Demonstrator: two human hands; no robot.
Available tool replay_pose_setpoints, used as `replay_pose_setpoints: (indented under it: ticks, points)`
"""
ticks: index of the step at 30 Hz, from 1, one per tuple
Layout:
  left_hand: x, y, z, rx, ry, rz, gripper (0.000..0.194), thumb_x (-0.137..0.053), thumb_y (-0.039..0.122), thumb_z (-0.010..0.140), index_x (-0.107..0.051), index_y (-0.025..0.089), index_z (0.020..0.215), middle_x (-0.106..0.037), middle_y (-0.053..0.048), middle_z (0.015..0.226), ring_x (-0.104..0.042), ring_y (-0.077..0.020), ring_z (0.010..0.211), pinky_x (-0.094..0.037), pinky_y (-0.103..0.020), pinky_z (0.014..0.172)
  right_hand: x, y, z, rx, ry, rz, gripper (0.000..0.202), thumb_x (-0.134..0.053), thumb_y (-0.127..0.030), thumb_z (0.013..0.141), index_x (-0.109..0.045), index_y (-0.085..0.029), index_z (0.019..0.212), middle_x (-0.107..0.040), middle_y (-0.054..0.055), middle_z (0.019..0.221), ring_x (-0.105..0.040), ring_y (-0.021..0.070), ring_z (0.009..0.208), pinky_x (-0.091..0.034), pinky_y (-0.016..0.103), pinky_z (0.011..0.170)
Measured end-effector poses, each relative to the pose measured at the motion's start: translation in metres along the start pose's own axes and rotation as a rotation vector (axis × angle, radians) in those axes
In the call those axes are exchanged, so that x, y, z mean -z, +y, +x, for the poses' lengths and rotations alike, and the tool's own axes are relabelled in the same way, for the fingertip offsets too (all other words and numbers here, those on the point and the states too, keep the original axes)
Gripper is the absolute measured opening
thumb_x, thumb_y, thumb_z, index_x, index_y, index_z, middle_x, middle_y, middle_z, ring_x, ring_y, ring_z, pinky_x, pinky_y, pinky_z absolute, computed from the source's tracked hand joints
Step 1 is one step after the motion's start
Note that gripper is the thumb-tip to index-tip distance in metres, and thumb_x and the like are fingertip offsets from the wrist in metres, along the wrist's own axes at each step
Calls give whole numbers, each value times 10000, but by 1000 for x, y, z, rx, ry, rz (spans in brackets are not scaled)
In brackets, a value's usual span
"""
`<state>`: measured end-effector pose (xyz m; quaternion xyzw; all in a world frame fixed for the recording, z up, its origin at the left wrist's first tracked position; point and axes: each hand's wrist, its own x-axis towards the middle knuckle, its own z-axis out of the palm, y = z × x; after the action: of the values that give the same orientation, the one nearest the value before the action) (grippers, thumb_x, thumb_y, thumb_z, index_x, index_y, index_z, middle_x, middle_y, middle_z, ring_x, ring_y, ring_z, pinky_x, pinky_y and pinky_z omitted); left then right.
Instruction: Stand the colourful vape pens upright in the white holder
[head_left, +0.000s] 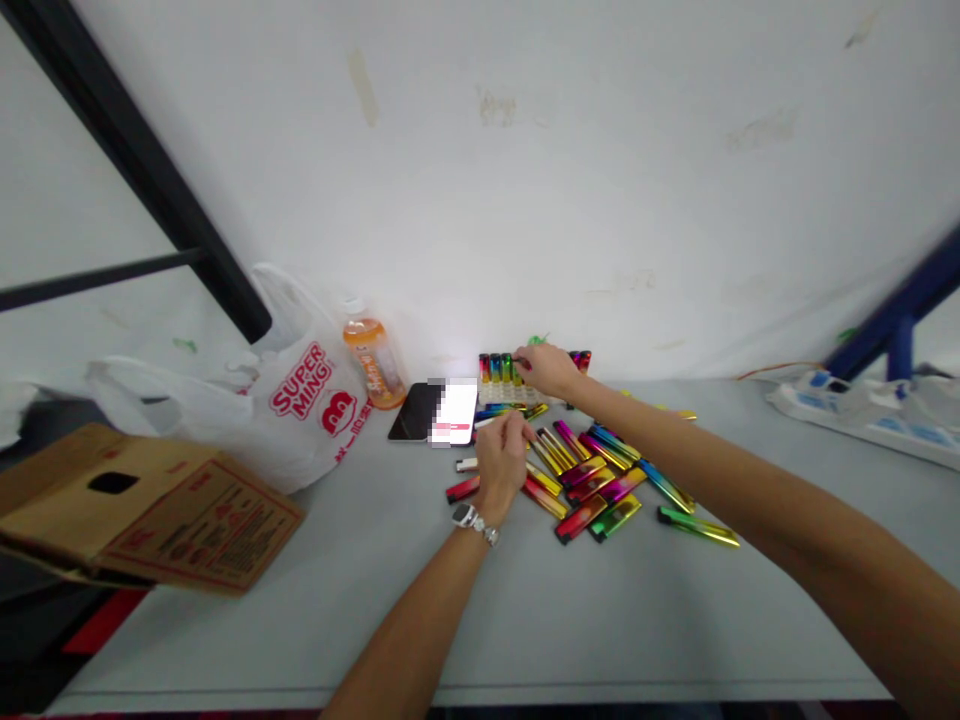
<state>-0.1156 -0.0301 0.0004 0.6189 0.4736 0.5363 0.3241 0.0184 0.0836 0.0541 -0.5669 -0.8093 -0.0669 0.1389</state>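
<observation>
Several shiny lighters with coloured metallic bodies stand upright in a row in a clear tray (491, 391) by the wall. My right hand (551, 370) reaches over this tray, its fingertips pinched on a lighter (519, 372) at the row's end; the hand hides part of the row behind it. Closer to me, my left hand (502, 455) is closed above the loose lighters, and what its fingers hold is hidden. Loose lighters lie spread on the table around and right of it, among them a red lighter (581, 520) and a green lighter (699, 526).
A phone or tablet (411, 412) lies left of the tray, with an orange drink bottle (375, 362) behind it. Further left are a white plastic bag (300, 420) and a cardboard box (202, 520). A white power strip (862, 415) lies at the right of the grey table (675, 640).
</observation>
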Motion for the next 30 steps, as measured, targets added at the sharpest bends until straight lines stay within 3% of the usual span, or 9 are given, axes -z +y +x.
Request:
replay_pose_setpoints:
  ticks: [4,8,13,19,23,27,30]
  points:
    - [19,2,14,56,135,25,360,-367,305,864,-548,203,570,-429,33,434,-451,-133,463,-319,-250,516,0,-2,-12,48,-6,38,396,-458,-267,924,-589,-200,1293,-712,101,1103,-650,241,962,-448,302,800]
    - [38,4,25,69,88,404,313,-400,312,872,-604,212,656,-592,-2,580,-539,-159,577,-308,-262,559,-1,-7,-30,153,-107,91,348,-518,-234,860,-633,-202,1187,-735,61,994,-658,203,848,-425,259,709]
    - [48,2,31,114,71,648,259,-425,321,893,-632,211,784,-666,-70,772,-595,-210,722,-332,-280,596,0,-16,-43,323,-241,60,359,-599,-370,795,-663,-214,1112,-738,59,893,-660,224,782,-405,264,637]
    - [50,-11,39,79,118,383,291,-366,265,919,-637,198,838,-685,-40,732,-617,-181,711,-399,-273,655,2,-25,-37,327,-280,-92,338,-585,-411,803,-694,-196,1041,-740,116,925,-678,273,838,-428,293,665]
    - [53,-19,44,47,186,349,278,-379,254,906,-640,194,828,-678,-29,715,-599,-178,696,-408,-279,670,1,-21,-38,318,-283,-91,297,-595,-378,815,-701,-189,1017,-740,117,900,-677,263,815,-415,284,642]
    - [54,-19,45,-40,240,348,221,-429,250,887,-633,191,827,-671,-43,827,-585,-173,754,-439,-293,735,4,-6,-54,259,-218,47,253,-574,-333,863,-694,-178,1023,-735,98,864,-663,221,770,-401,268,636]
    - [48,-14,42,-107,155,287,146,-496,178,827,-633,190,877,-654,-48,919,-584,-164,806,-462,-292,758,6,4,-77,195,-101,268,201,-581,-317,876,-683,-163,956,-717,72,809,-632,182,706,-406,262,635]
